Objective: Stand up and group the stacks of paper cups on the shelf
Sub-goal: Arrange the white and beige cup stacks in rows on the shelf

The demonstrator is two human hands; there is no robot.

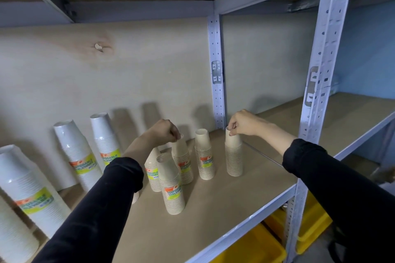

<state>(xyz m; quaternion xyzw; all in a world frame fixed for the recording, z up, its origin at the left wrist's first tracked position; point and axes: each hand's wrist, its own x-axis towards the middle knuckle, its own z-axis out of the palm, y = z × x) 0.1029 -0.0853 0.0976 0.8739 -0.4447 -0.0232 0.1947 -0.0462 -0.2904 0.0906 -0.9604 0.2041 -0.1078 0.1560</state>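
On the shelf (213, 209), five beige paper-cup stacks stand upright, bases up, clustered near the middle of the view. The left hand (165, 132), fingers curled, pinches the top of the rear stack (183, 162) at about 12 o'clock in the cluster. The right hand (242, 123) pinches the top cup of the rightmost stack (234, 158), which stands at 3 o'clock, a little apart from the others. Between those two is the middle stack (204, 156), with neither hand on it. The front stack (172, 190) is at 6 o'clock, nearest the shelf edge. The fifth stack (152, 174), at 9 o'clock, is partly hidden behind the left forearm. Further toward 9 o'clock of the view, four white cup stacks (78, 156) in clear wrap with green-and-yellow labels run from the back panel toward the front edge. Below the shelf, at 5 o'clock, sit yellow bins (256, 250). Both sleeves are black.
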